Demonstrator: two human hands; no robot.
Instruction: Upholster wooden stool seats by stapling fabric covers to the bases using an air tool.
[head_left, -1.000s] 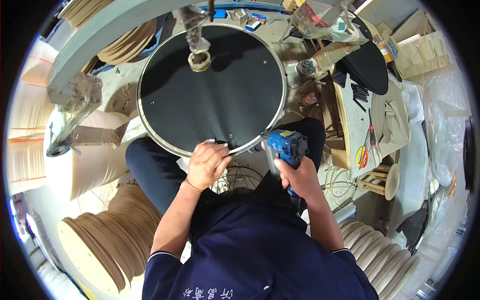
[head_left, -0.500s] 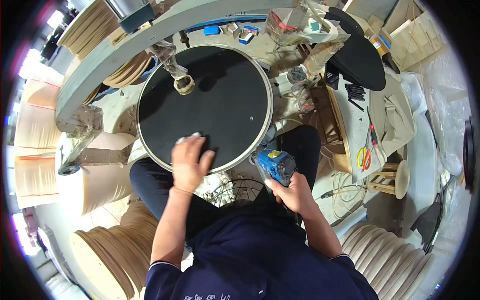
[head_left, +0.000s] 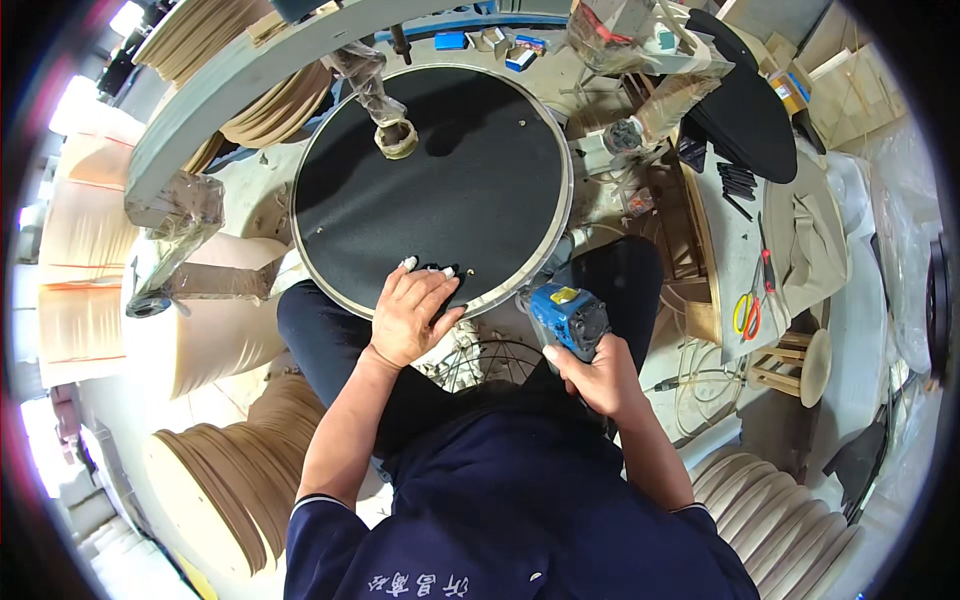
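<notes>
Right now the person leans over a big round black disc point(head_left: 432, 190) with a pale metal rim, lying flat in front of their lap. The left hand point(head_left: 412, 315) rests flat on the near edge of the disc, fingers spread and pressing down on the black face, with small white bits just past the fingertips; whether it pinches anything I cannot tell. The right hand point(head_left: 598, 375) is wrapped tight round the grip of a blue power driver point(head_left: 566, 315), which sits just off the near right rim of the disc, its nose turned toward the rim.

Near the far side of the disc stands a small tan ring-shaped fitting point(head_left: 397, 138) under a wrapped arm of the machine. Right of the disc a cluttered table point(head_left: 735, 250) carries yellow-handled scissors point(head_left: 746, 315) and a dark curved panel point(head_left: 745, 115). Left of the disc and below it lie stacks of round wooden discs point(head_left: 215, 480).

To my eye the work in hand is fastening along the near rim. Doing it well would mean keeping the left palm heavy on the disc so it cannot turn or lift, bringing the driver square to the rim rather than slanted, and holding the left fingers clear of the driver's tip. A steady, straight push looks better than a hurried one, since the rim is thin.
</notes>
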